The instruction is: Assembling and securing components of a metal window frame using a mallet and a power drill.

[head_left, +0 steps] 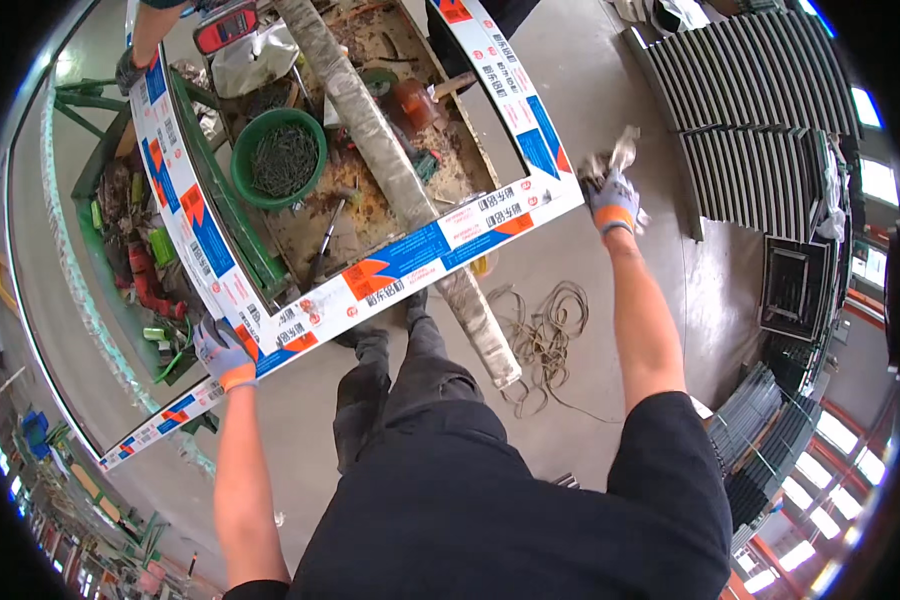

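A large rectangular frame, its bars wrapped in white, blue and orange printed film [400, 268], lies over a workbench in front of me. My left hand [222, 352], in a grey glove with an orange cuff, is closed around the frame near its left near corner. Just off the right near corner is my right hand [613, 200], in a matching glove. Its fingers are bunched on a crumpled grey-white rag [620, 155], slightly blurred. At the far left, a co-worker's gloved hand [130, 72] holds the same frame.
A worn padded bar [375, 140] crosses the bench beneath the frame. On the bench stand a green bowl of screws [278, 160] and scattered tools. Tangled cord [550, 330] lies on the floor by my legs. Stacked metal profiles [755, 130] stand at the right.
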Motion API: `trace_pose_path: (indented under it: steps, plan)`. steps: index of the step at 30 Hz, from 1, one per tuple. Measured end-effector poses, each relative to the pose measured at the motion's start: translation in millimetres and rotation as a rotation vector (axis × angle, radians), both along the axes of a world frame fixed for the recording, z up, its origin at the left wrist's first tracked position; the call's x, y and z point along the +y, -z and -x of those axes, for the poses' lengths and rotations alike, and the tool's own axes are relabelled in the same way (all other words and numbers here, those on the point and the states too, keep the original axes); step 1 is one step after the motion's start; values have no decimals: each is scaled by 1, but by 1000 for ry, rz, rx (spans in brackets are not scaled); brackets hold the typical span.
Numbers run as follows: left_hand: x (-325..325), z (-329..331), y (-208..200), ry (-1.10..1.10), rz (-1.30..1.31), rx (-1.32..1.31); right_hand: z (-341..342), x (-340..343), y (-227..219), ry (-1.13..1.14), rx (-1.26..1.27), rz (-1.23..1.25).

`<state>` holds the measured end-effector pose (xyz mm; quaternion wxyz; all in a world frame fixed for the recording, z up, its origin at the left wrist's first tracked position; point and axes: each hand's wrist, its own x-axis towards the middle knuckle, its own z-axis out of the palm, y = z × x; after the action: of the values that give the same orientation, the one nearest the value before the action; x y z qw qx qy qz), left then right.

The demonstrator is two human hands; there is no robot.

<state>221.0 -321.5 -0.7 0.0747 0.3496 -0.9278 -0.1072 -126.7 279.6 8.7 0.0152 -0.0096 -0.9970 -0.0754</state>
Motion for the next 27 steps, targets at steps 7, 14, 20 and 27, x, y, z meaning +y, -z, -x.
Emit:
trace_pose_path:
  steps: [7, 14, 20, 27]
  plan:
    - [-3, -2, -2, -2, 102, 38, -51, -42, -52, -324, 63, 785]
    - [-5, -5, 6, 21, 124, 37, -31, -117, -23, 92, 285, 548]
    - [-3, -7, 3, 3, 98, -25, -41, -78, -24, -262, 87, 798]
    - [-3, 3, 2, 12, 108, 25, -32, -122, -43, 263, 83, 636]
